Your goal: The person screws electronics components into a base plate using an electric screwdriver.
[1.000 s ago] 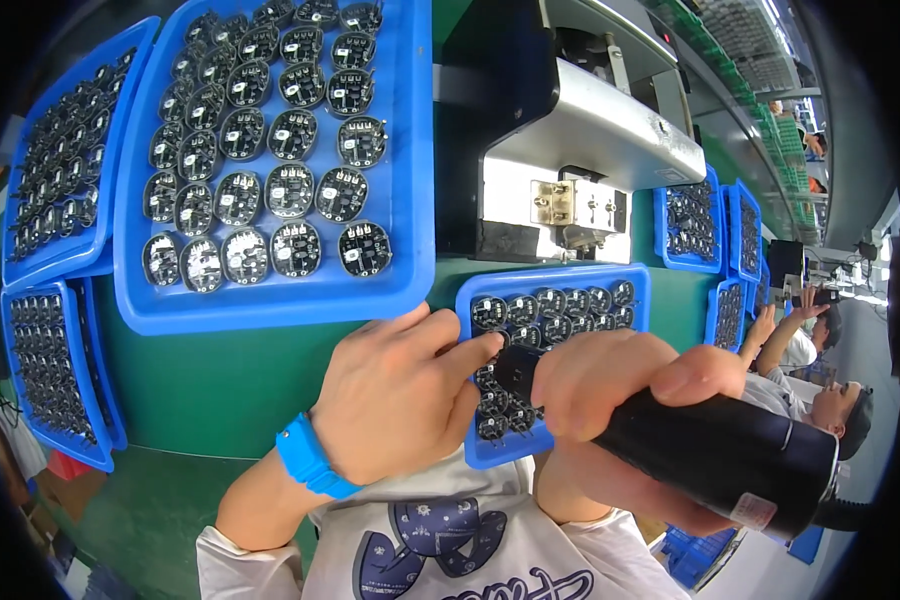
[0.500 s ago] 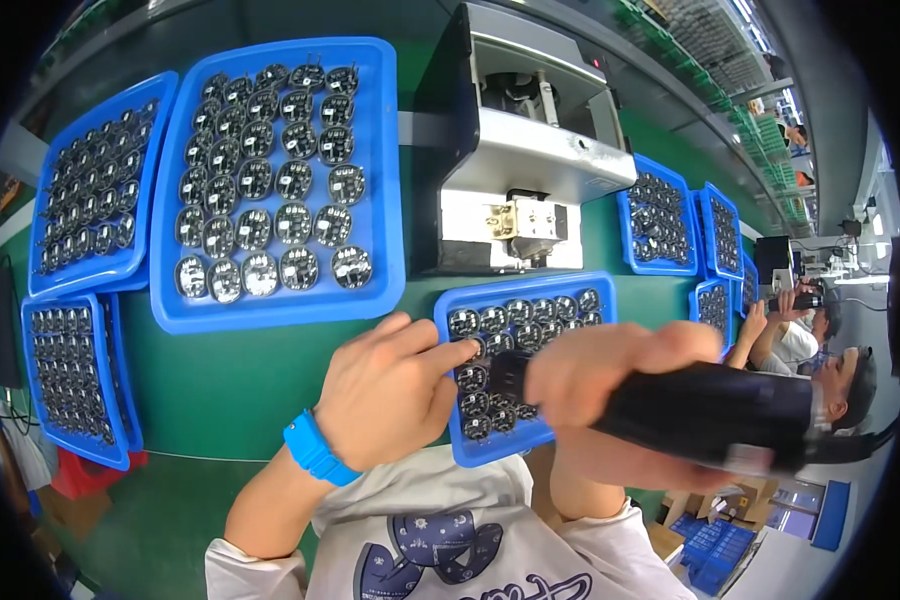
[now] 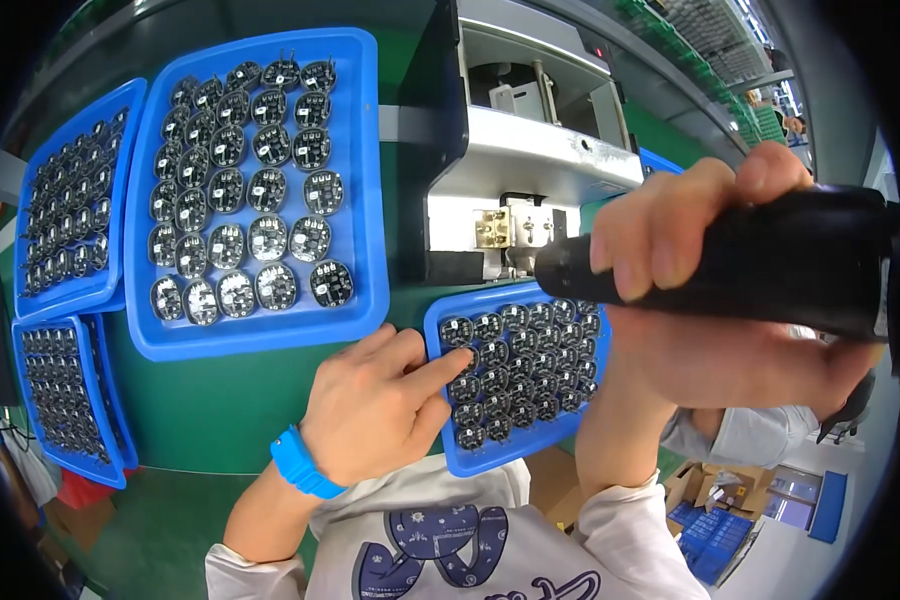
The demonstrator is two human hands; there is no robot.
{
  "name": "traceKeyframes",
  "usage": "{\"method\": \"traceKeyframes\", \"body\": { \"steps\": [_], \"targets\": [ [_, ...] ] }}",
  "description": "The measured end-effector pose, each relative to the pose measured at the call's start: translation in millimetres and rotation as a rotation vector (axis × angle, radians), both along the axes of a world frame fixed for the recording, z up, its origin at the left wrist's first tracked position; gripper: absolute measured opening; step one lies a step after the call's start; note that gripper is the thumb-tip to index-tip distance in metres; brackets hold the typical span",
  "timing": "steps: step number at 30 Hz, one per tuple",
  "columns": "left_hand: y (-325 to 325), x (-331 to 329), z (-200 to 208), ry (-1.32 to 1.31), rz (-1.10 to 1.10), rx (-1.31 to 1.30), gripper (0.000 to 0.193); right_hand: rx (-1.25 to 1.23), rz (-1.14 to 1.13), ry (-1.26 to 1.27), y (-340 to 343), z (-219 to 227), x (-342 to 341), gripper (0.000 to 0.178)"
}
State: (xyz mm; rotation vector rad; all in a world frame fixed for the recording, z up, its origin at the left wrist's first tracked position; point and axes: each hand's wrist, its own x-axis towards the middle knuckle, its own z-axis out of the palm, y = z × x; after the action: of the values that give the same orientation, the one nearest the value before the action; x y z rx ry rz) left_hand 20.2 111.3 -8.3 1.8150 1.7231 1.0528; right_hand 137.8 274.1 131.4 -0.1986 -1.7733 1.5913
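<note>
My left hand [image 3: 365, 410], with a blue wristband [image 3: 305, 465], reaches its index finger to a small round circuit board [image 3: 465, 360] on the left side of the near blue tray [image 3: 475, 464]. The other fingers are curled, and I see nothing held in them. In my right hand [image 3: 710, 360] is a thick black handheld tool [image 3: 760, 260], gripped above the tray's right side. Its narrower end points left, in front of the machine's metal block [image 3: 510, 228]. That tray holds rows of round boards; the tool and my right hand hide part of its upper right.
A grey metal machine [image 3: 560, 145] stands behind the near tray. At left are a large blue tray [image 3: 365, 200] of round boards and more filled trays [image 3: 120, 200]. Past my right arm, a co-worker's sleeve [image 3: 760, 435] shows, with cardboard boxes [image 3: 720, 485] below.
The black tool in my right hand has lifted away from the boards, moving up and right. My left index finger stays at the tray's left side. The view has shifted slightly.
</note>
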Motion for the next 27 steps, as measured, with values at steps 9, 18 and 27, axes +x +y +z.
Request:
{"method": "traceKeyframes", "body": {
  "steps": [9,18,27],
  "targets": [
    [2.2,6.1,23.0,0.017,-0.022,-0.148,0.050,-0.043,-0.263,0.123,-45.8,-43.7,48.7,0.081],
    [7.0,14.8,26.3,0.145,-0.009,-0.225,0.046,-0.056,-0.245,0.181,-42.5,-71.3,52.2,0.087],
    [6.8,15.1,25.4,0.183,-0.019,-0.245,0.043,-0.042,-0.169,0.194,-35.6,-81.0,54.5,0.088]
  ]
}}
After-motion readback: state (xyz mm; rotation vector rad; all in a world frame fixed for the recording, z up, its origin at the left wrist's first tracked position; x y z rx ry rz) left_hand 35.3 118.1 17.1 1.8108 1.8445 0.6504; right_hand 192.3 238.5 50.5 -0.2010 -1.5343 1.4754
